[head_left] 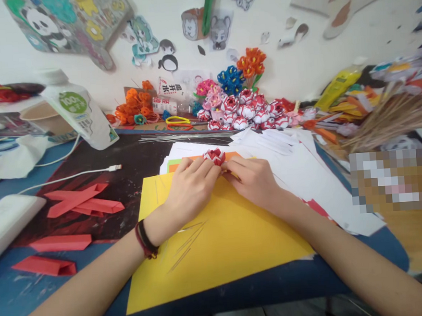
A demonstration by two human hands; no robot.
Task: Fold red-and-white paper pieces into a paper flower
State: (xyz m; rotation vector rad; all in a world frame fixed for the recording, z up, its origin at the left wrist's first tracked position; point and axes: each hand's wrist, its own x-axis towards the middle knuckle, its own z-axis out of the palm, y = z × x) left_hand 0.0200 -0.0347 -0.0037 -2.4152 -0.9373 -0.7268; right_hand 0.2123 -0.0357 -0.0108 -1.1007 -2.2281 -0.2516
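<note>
My left hand (191,186) and my right hand (252,179) meet over the far edge of a yellow paper sheet (217,254). Both pinch a small red-and-white folded paper flower (214,156) between their fingertips. The fingers of both hands are closed around it, and its lower part is hidden by them. A dark band sits on my left wrist. Thin metal wires (188,241) lie on the yellow sheet close to my left forearm.
Folded red paper strips (80,203) lie at the left, with a white charger and cable (71,176). A white bottle (79,112) stands at the back left. Finished paper flowers (244,112) line the wall. White sheets (306,180) spread to the right, beside wooden sticks (389,116).
</note>
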